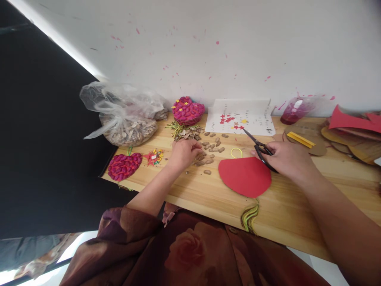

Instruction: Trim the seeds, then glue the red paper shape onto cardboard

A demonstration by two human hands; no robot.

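My right hand (287,159) is closed around the black handles of a pair of scissors (253,139), whose blades point up and left over the white paper's near edge. Below it lies a red cut-out (245,174) with a yellow loop (237,152) at its top and a green and brown yarn tassel (250,217) hanging over the table edge. My left hand (184,153) is at the left side of scattered peanuts (212,147), fingers drawn together. Whether anything is between those fingertips is hidden. Shell pieces (189,134) and yarn lie just behind it.
A plastic bag of shells (129,129) stands at the back left, near a magenta-studded piece (124,167). A stack of similar pieces (188,111) leans by the wall. Red stars lie on white paper (258,113). Farther right are a cup of red paint (294,111) and cardboard (342,137).
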